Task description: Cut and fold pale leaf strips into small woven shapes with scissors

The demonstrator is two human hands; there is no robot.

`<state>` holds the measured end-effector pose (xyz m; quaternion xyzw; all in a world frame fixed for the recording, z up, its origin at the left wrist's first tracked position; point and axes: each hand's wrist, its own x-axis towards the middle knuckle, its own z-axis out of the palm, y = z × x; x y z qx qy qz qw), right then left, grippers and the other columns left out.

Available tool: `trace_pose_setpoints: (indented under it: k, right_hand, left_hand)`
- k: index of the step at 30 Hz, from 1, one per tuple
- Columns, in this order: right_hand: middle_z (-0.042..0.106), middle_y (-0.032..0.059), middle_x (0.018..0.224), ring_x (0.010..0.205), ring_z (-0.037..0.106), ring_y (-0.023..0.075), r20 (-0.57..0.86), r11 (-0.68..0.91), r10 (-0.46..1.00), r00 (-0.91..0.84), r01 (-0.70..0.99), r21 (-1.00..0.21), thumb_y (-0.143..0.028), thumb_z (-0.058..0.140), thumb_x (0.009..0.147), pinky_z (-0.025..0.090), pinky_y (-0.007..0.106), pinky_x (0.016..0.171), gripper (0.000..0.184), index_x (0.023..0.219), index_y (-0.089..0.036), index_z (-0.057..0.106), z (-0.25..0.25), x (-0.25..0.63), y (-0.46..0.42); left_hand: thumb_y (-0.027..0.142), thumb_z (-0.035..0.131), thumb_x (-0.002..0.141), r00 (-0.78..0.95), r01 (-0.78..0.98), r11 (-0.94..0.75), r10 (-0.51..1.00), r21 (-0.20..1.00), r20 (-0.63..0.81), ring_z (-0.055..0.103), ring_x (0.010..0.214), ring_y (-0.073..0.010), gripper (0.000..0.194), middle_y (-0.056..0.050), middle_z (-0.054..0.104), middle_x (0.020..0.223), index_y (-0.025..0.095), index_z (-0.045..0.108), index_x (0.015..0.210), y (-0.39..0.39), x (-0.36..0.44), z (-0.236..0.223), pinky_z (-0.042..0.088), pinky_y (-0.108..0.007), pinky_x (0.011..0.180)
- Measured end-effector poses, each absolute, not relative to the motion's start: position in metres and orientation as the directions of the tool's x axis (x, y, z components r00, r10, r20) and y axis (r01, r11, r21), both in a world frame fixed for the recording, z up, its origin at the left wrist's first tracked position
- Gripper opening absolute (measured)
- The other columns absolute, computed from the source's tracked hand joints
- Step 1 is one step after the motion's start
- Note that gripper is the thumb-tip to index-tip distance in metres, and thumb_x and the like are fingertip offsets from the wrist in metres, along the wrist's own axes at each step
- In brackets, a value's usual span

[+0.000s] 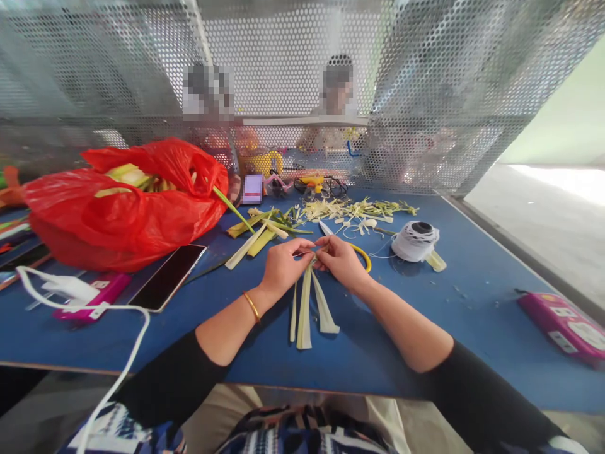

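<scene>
My left hand (286, 261) and my right hand (341, 260) meet over the middle of the blue table, both closed in a pinch. Between them they hold the gathered upper ends of several pale leaf strips (305, 312), whose flat tails fan out toward me. A thin thread seems to show at my fingertips, though the fingers hide most of it. Just behind my right hand lies a pair of scissors (363, 255) with a yellow handle, partly covered by that hand. Farther right stands a spool of white thread (416, 241) with a loose strand trailing leftward.
A red plastic bag (127, 214) of leaf pieces bulks at the left, with a black-screened phone (167, 277) before it. Leaf scraps (340, 209) litter the back. Magenta power strips (101, 296) lie on both sides. Behind a perforated metal screen (293, 57) sit two people.
</scene>
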<state>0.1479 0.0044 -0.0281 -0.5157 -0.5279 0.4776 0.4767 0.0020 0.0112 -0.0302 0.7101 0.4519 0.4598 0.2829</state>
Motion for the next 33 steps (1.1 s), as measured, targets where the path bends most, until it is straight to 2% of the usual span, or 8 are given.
trace_pose_setpoints:
  k: [6, 10, 16, 25, 30, 33]
  right_hand:
    - [0.059, -0.0084, 0.053, 0.05, 0.063, 0.0114, 0.039, 0.044, 0.998, -0.05, 0.125, -0.991, -0.011, 0.057, 0.072, 0.048, 0.022, 0.05, 0.014, 0.082, -0.021, 0.057, -0.03, 0.146, 0.004]
    - [0.062, -0.0059, 0.055, 0.049, 0.061, 0.01, -0.016, -0.013, 1.0, -0.026, 0.13, -0.991, -0.012, 0.059, 0.072, 0.048, 0.022, 0.051, 0.008, 0.075, -0.018, 0.063, -0.026, 0.145, 0.002]
    - [0.062, -0.0051, 0.055, 0.048, 0.056, 0.0085, -0.098, -0.096, 0.995, -0.031, 0.069, -0.993, -0.016, 0.063, 0.068, 0.048, 0.023, 0.057, 0.008, 0.07, -0.017, 0.07, -0.023, 0.147, 0.002]
    - [0.06, -0.0045, 0.055, 0.055, 0.052, 0.01, 0.026, 0.027, 1.0, -0.007, 0.14, -0.99, -0.027, 0.065, 0.065, 0.04, 0.024, 0.059, 0.008, 0.062, -0.019, 0.064, -0.029, 0.154, 0.007]
    - [0.06, -0.0041, 0.055, 0.056, 0.053, 0.0111, 0.023, 0.022, 1.0, 0.004, 0.147, -0.989, -0.026, 0.062, 0.066, 0.039, 0.025, 0.059, 0.008, 0.06, -0.02, 0.06, -0.03, 0.153, 0.009]
    - [0.06, -0.0046, 0.055, 0.055, 0.054, 0.0116, 0.01, 0.012, 1.0, -0.011, 0.122, -0.993, -0.027, 0.063, 0.065, 0.04, 0.025, 0.059, 0.007, 0.067, -0.02, 0.063, -0.03, 0.152, 0.007]
  left_hand:
    - [0.009, 0.066, 0.075, 0.111, 0.511, -0.386, 0.916, 0.768, 0.386, 0.073, 0.077, -0.0177, 0.017, -0.002, 0.078, 0.082, 0.021, 0.075, 0.083, 0.012, 0.001, -0.031, 0.054, -0.027, 0.075]
    - [0.01, 0.066, 0.076, 0.111, 0.547, -0.416, 0.896, 0.727, 0.43, 0.069, 0.073, -0.0165, 0.014, -0.001, 0.076, 0.078, 0.022, 0.075, 0.074, 0.013, 0.0, -0.035, 0.051, -0.026, 0.07]
    - [0.019, 0.071, 0.074, 0.082, 0.412, -0.404, 0.909, 0.817, 0.409, 0.065, 0.065, -0.0147, 0.006, 0.0, 0.072, 0.071, 0.021, 0.071, 0.069, 0.018, 0.002, -0.041, 0.05, -0.025, 0.066]
    - [0.027, 0.072, 0.071, 0.058, 0.312, -0.347, 0.936, 0.885, 0.347, 0.066, 0.066, -0.0165, 0.008, -0.001, 0.073, 0.069, 0.021, 0.07, 0.066, 0.02, 0.0, -0.04, 0.051, -0.027, 0.066]
    - [0.027, 0.07, 0.071, 0.053, 0.291, -0.327, 0.944, 0.899, 0.326, 0.067, 0.068, -0.0172, 0.008, -0.001, 0.074, 0.07, 0.021, 0.071, 0.067, 0.021, 0.001, -0.04, 0.051, -0.028, 0.069]
    - [0.026, 0.07, 0.071, 0.047, 0.298, -0.322, 0.945, 0.899, 0.323, 0.067, 0.068, -0.0172, 0.007, -0.001, 0.074, 0.07, 0.021, 0.07, 0.067, 0.02, 0.001, -0.04, 0.051, -0.028, 0.069]
